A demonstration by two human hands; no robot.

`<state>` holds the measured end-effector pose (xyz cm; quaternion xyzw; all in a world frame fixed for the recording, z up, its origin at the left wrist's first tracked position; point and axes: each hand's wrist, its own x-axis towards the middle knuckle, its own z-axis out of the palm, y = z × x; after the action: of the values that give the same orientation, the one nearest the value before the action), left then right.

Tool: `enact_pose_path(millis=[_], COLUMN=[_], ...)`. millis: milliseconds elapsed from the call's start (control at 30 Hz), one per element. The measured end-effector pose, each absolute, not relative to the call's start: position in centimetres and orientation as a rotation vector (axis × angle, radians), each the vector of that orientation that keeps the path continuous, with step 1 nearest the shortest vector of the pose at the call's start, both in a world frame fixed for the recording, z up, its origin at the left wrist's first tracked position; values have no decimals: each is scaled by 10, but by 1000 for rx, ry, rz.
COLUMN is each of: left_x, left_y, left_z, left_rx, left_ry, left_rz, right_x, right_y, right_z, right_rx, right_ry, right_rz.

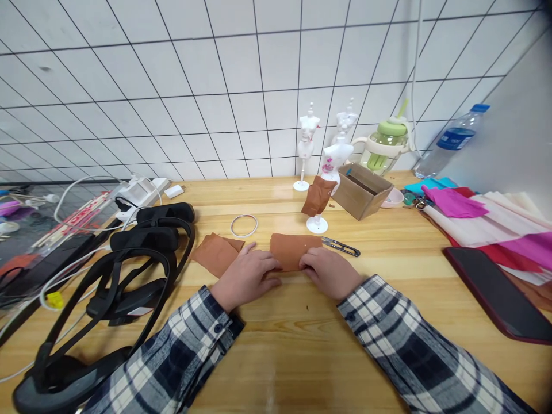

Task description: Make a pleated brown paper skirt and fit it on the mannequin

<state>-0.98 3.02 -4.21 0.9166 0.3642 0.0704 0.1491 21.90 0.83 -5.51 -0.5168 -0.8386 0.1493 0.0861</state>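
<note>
Flat on the wooden table lies a brown cloth piece [293, 250], roughly rectangular, between my two hands. My left hand [250, 275] touches its left end, fingers bent and the fingertips at the lower left edge. At the lower right edge, my right hand [330, 270] pinches the cloth between thumb and fingers. A second brown cloth [218, 253] rests just left of my left hand, partly folded. Behind the middle cloth stands a small white mannequin [336, 158] with brown fabric [319, 194] around its lower part. Small black snips [341, 246] lie beyond my right hand.
A white ring [244, 225] sits behind my left hand. Black headsets [142, 276] fill the left side. Further back are another mannequin [307, 141], a cardboard box [364, 192] and a green-lidded cup [386, 144]. Coloured fabrics [495, 224] and a phone [495, 293] lie at right.
</note>
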Motion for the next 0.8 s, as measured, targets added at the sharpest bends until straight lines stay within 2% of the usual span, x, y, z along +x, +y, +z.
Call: enact_pose_path(millis=[700,800], left_x=[-22,-25], left_y=[44,44], left_z=[-57,-53], left_rx=[2583,2643], left_ry=[1052,1088], left_rz=[349,397], right_x=[265,267], right_y=[17,19], right_z=[-48,-49], right_rx=[-1582,-1581], right_ry=[-2428,-2455], right_rz=[761,695])
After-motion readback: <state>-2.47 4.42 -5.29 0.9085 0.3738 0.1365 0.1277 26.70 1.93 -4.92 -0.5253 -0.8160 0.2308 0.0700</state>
